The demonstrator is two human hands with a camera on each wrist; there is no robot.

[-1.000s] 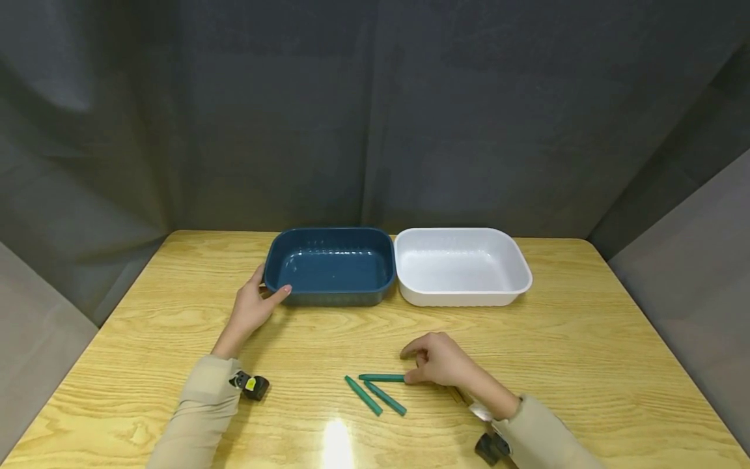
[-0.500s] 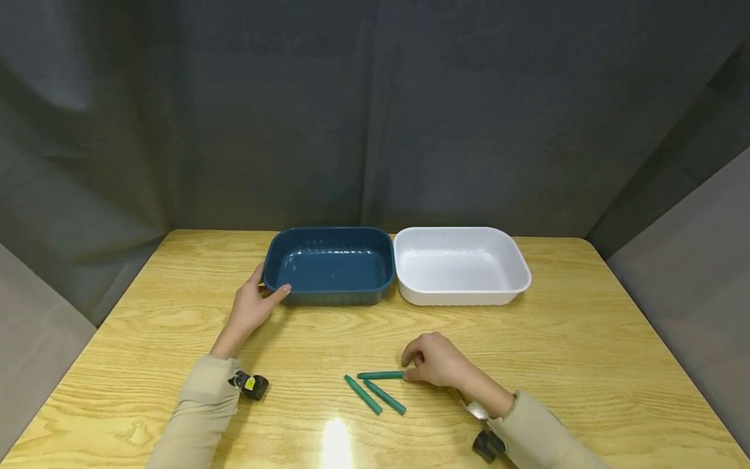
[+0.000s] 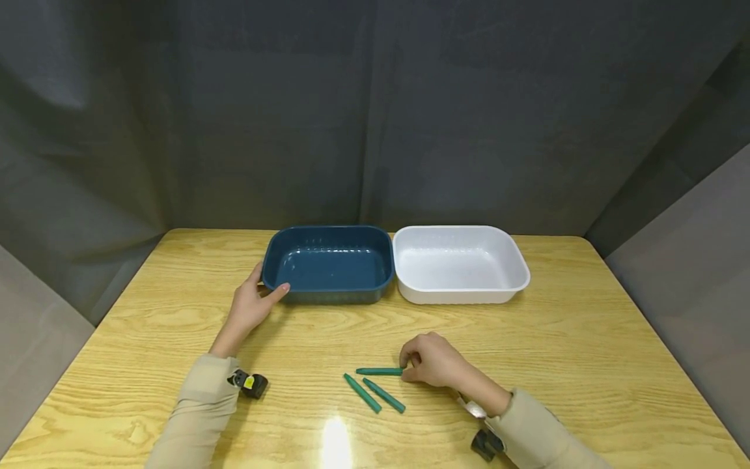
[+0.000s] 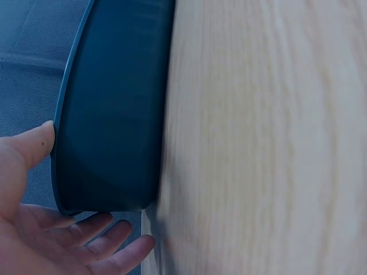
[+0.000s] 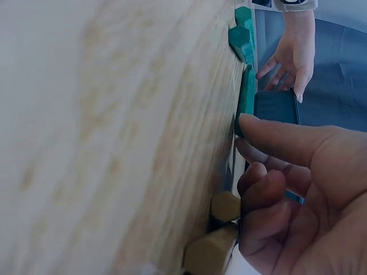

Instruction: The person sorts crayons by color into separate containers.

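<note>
My left hand point(image 3: 265, 285) rests against the left front corner of a dark blue tray point(image 3: 328, 236), thumb on the front wall and straight fingers point(image 4: 109, 255) along the side of the tray point(image 4: 109, 114). Three green sticks lie on the wooden table point(image 3: 574, 339) near its front. My right hand point(image 3: 405, 367) pinches the right end of the farthest green stick point(image 3: 379, 371), its thumb point(image 5: 275, 134) on the stick's end point(image 5: 246, 97) and the other fingers curled. The other two green sticks point(image 3: 362, 393) point(image 3: 383, 395) lie side by side just in front.
An empty white tray point(image 3: 459, 233) stands right of the blue one, the two touching. Two tan sticks point(image 5: 226, 206) lie on the table under my right palm. Dark curtains close off the back and both sides of the table.
My right hand has closed in on the end of the far green stick, and the stick has shifted slightly away from me. The left hand and both trays have stayed put.
</note>
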